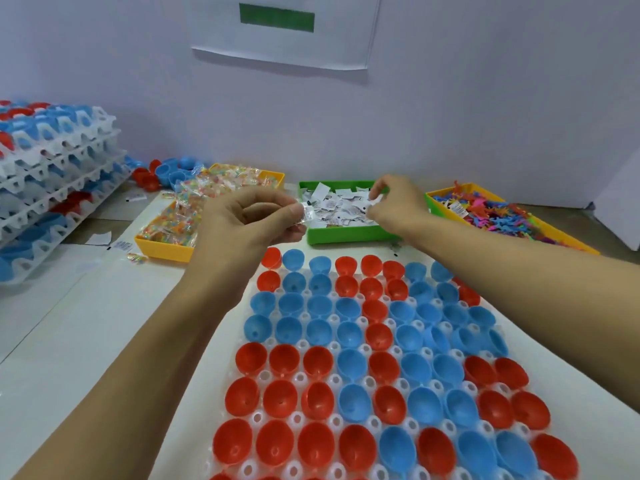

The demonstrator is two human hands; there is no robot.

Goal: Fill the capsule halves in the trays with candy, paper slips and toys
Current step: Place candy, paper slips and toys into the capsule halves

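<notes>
A white desk (104, 306) stands against a pale lilac wall, where a white paper sheet with a green bar (280, 29) hangs at twelve o'clock. At six o'clock lies a translucent white plastic tray (332, 348) of open red and blue plastic capsule halves (317, 363), mouths up, its long axis running from six toward twelve. Beyond it sit a yellow bin of wrapped candy (173, 230) at eleven, a green bin of white paper slips (343, 216) at twelve and a yellow bin of bright plastic toys (491, 213) at one. Stacked filled trays (52, 174) rise at nine. The left hand (249, 216) pinches a slip beside the green bin; the right hand (394, 202) pinches slips over it.
</notes>
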